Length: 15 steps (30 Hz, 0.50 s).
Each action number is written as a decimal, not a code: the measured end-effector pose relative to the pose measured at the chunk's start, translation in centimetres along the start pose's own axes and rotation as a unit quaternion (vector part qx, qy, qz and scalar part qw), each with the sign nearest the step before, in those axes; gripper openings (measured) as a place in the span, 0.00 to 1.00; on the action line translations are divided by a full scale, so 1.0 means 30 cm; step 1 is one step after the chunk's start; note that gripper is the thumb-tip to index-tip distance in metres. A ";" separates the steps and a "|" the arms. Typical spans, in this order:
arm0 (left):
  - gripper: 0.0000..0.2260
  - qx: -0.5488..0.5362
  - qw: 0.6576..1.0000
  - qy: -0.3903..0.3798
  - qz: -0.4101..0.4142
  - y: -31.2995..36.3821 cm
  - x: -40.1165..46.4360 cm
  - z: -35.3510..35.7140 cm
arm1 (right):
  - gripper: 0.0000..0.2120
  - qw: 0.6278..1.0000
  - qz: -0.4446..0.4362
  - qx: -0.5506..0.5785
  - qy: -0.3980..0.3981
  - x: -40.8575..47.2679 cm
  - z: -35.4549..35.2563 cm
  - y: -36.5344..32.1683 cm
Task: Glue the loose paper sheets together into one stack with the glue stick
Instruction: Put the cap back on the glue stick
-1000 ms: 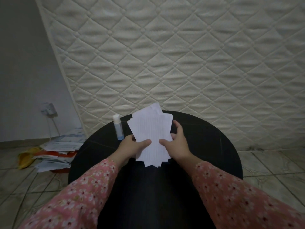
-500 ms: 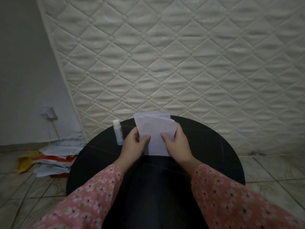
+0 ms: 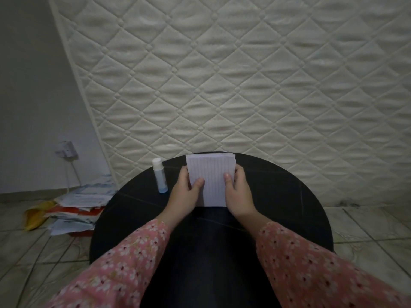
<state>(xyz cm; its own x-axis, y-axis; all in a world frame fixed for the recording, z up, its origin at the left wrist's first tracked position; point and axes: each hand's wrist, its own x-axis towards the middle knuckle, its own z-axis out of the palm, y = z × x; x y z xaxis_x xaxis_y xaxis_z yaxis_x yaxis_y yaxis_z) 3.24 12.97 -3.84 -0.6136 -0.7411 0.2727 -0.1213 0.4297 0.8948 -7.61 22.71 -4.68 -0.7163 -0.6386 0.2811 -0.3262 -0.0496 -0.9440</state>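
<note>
Gripping paper stack [image 3: 209, 181] both sides: left hand [image 3: 183, 194] and right hand [image 3: 239, 194], fingers clamped on edges, thumbs on top sheet. Stack above round dark worktop [image 3: 278, 196], centre-far. Glue stick [image 3: 159, 175] upright just left, untouched.

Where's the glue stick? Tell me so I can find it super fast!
Look at the round black table in front of the quilted mattress. Near its far-left edge, just left of the left hand holding the paper sheets, stands the glue stick: a small upright blue tube with a white cap.
</note>
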 end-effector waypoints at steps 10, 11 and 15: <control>0.14 0.045 0.993 0.038 -0.100 -0.048 0.020 -0.036 | 0.12 0.996 0.054 -0.068 0.011 0.044 -0.011 0.015; 0.14 0.058 0.989 0.082 -0.110 -0.064 0.020 -0.049 | 0.13 0.995 0.071 -0.068 0.007 0.053 -0.014 0.018; 0.24 0.102 0.959 0.205 -0.167 -0.128 0.054 -0.110 | 0.13 0.987 0.130 -0.088 -0.015 0.107 -0.006 0.030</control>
<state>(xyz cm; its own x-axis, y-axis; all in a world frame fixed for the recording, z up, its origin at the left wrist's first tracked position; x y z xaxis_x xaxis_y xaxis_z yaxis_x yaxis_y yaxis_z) 5.29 8.42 -5.65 -0.1612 -0.9774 0.1368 -0.4324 0.1946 0.8805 -10.32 20.75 -4.58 -0.7722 -0.6349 0.0248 -0.2369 0.2516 -0.9384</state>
